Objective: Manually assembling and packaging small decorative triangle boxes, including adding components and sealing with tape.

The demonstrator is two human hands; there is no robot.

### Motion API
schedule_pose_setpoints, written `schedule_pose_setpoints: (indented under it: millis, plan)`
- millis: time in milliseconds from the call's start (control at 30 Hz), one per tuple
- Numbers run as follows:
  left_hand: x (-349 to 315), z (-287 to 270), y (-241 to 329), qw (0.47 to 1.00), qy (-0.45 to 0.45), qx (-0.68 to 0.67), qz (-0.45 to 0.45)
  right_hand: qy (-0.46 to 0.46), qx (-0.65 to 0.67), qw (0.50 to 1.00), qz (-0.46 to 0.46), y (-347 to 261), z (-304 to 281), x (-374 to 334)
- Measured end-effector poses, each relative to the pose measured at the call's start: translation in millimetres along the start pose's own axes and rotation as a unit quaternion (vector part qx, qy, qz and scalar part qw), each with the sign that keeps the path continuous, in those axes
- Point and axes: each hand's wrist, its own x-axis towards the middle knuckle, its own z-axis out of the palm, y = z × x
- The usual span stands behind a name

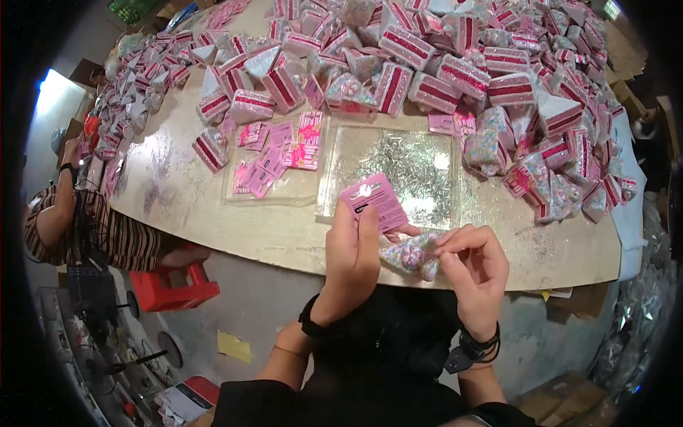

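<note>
My left hand (pixel 352 256) pinches a pink card (pixel 373 201) upright at the table's near edge. My right hand (pixel 475 267) grips a small clear bag of pastel beads (pixel 413 254) between the two hands, and the left fingers touch the bag's top as well. Just behind the card lies a clear tray of silver staples (pixel 413 167).
A second clear tray (pixel 274 188) to the left holds loose pink cards. Several finished bags with pink headers (pixel 455 71) are heaped over the far and right table (pixel 185 192). Another person in a striped sleeve (pixel 92 235) sits at left by a red stool (pixel 174 286).
</note>
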Motion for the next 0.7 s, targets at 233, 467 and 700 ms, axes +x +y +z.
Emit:
schedule_pose_setpoints:
  millis: [233,467,700]
  plan:
    - [-13,2,-11,0.998,0.0,0.067,0.006,0.081,-0.057,0.995,-0.026,11,16,-9]
    - [-15,7,-5,0.973,0.044,0.2,0.106,0.126,-0.127,0.982,-0.057,20,21,-9]
    - [-14,-1,-20,0.963,-0.074,0.163,0.202,0.14,0.023,0.989,-0.041,29,20,-9]
